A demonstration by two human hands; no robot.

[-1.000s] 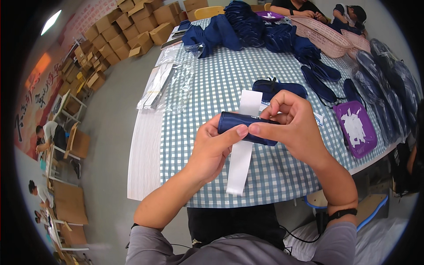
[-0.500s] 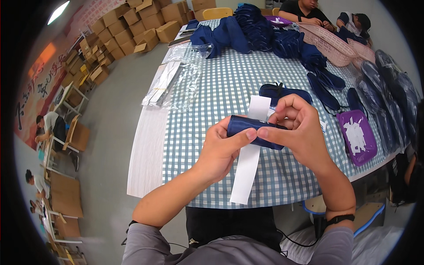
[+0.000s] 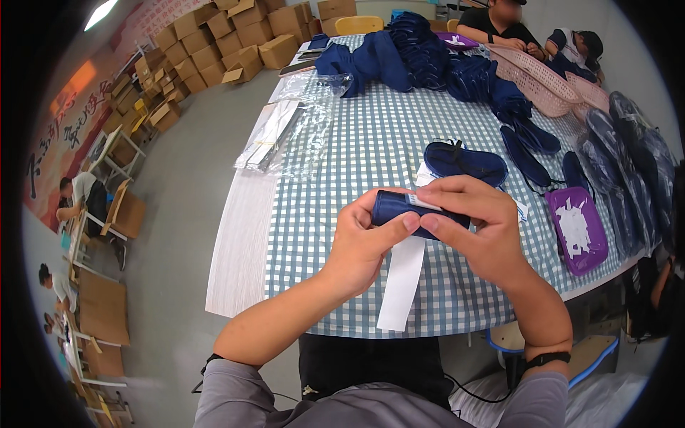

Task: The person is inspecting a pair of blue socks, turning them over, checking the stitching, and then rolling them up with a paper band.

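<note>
Between both hands I hold a small navy fabric roll (image 3: 389,207), lying crosswise above the checked cloth. My left hand (image 3: 357,246) grips its left end, thumb on the near side. My right hand (image 3: 485,228) is closed on the right part, with thumb near the left thumb and fingers bent over the far side. Beneath the roll runs a white paper strip (image 3: 402,285); its near end hangs toward me. A small pale patch (image 3: 422,202) shows on top of the roll by the right fingertips. Just beyond lies a flat navy fabric piece (image 3: 464,162) with a dark strap.
A purple tray (image 3: 576,232) of white slips sits to the right. Navy pieces (image 3: 417,60) are heaped at the far side, near pink baskets (image 3: 535,82). Bagged navy items (image 3: 614,178) line the right edge. Clear plastic bags (image 3: 285,135) lie left. Another person (image 3: 499,28) sits across the table.
The paper strip's far end, which stuck out beyond the roll, no longer shows there. My right fingers have come down over the roll's far side, and the pale patch on top shows more.
</note>
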